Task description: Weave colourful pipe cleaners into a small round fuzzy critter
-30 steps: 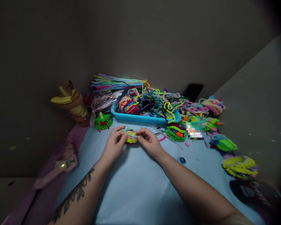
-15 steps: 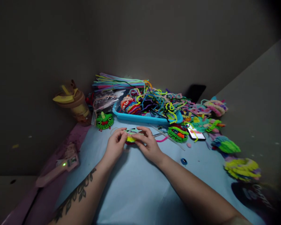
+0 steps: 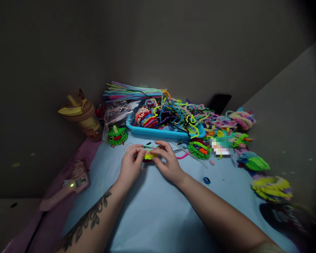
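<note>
Between my hands is a small fuzzy pipe-cleaner piece [image 3: 148, 155], bright yellow with some pink and a darker underside. My left hand [image 3: 131, 162] pinches its left end between thumb and fingers. On its other side my right hand [image 3: 168, 162] grips it with thumb and index finger, the remaining fingers curled above. My fingers cover much of the piece, so its full shape is hidden. Just right of my right hand lie a pink pipe cleaner [image 3: 183, 156] and a green fuzzy figure [image 3: 198, 149] with an orange part.
A blue tray [image 3: 163, 133] heaped with tangled pipe cleaners stands behind my hands. Left are a green figure [image 3: 117, 135], a lidded cup [image 3: 85, 116] and a pink power strip [image 3: 65, 191]. Rightward lie a blue ring-like piece [image 3: 206, 180] and fuzzy yellow [image 3: 271, 188] and blue-green [image 3: 253, 161] pieces.
Both hands stay at nearly the same spot with the yellow piece between them. The fingers have shifted slightly, and a bit more of its yellow side shows.
</note>
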`<state>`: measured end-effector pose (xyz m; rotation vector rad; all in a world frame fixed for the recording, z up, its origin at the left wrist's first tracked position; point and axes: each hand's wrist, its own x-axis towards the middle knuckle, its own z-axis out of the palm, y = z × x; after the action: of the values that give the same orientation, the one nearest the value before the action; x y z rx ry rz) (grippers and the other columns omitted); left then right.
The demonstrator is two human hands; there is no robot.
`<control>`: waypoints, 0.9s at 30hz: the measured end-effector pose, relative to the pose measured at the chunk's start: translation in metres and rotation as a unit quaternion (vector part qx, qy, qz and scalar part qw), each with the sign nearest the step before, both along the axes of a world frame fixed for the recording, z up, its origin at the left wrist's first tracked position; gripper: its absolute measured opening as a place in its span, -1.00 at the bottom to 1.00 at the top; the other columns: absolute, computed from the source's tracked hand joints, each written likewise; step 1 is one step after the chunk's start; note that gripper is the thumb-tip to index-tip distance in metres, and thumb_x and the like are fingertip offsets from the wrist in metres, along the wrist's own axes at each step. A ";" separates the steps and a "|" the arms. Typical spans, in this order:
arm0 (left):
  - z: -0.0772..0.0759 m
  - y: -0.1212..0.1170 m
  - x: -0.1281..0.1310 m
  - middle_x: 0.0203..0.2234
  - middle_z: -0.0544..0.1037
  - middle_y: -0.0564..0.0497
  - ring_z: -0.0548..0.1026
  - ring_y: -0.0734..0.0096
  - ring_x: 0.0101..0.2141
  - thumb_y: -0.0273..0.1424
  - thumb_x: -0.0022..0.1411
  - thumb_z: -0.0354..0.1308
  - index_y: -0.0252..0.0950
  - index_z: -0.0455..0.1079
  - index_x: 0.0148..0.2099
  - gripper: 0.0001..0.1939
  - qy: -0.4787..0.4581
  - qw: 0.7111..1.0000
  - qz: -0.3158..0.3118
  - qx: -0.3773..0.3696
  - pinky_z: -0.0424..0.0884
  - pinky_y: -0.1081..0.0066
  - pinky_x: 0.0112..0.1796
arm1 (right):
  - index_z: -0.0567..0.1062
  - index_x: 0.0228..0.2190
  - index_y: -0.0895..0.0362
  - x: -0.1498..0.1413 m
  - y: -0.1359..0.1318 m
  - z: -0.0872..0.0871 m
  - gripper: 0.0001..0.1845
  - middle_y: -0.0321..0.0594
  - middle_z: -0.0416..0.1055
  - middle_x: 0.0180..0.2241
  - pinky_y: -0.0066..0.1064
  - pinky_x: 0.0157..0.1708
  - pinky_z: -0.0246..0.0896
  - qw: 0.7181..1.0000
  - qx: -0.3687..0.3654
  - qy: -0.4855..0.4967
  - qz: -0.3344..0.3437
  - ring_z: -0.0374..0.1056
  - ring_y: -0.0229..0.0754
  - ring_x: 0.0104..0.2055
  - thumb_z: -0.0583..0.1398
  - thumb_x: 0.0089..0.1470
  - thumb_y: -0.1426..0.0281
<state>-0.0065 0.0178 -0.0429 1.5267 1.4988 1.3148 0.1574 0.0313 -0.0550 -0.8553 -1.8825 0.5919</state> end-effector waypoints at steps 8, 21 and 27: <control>0.000 -0.008 0.006 -0.20 0.47 -0.09 0.44 0.31 -0.13 -0.43 0.23 0.06 -0.28 0.42 -0.30 -0.88 0.094 0.990 -0.035 0.096 0.38 0.29 -0.11 | 0.48 -0.32 0.08 -0.002 0.005 0.004 -0.91 -0.19 0.44 -0.32 -0.25 -0.14 0.21 0.994 -0.107 0.033 -0.005 0.32 -0.12 -0.18 0.20 0.07 0.37; 0.001 -0.003 -0.004 -0.01 0.31 -0.14 0.35 0.24 -0.04 -0.43 0.09 0.21 -0.25 0.32 -0.07 -0.68 0.095 0.986 0.087 0.109 0.41 0.30 -0.19 | 0.47 -0.49 0.12 0.005 0.012 0.000 -0.82 -0.27 0.37 -0.41 -0.36 -0.26 0.20 0.943 -0.270 0.196 -0.013 0.28 -0.21 -0.34 0.26 -0.06 0.26; 0.003 0.003 -0.003 -0.46 0.45 0.03 0.40 0.47 -0.46 -0.32 0.07 0.19 -0.33 0.39 -0.21 -0.76 -0.118 0.991 0.011 -0.068 0.34 0.46 -0.40 | 0.47 -0.49 0.11 0.006 0.014 -0.002 -0.82 -0.26 0.37 -0.40 -0.36 -0.25 0.20 0.943 -0.261 0.205 -0.004 0.28 -0.20 -0.31 0.26 -0.05 0.25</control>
<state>-0.0099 0.0209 -0.0401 1.2261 1.4264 1.3272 0.1629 0.0450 -0.0570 -0.9789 -1.3553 1.1988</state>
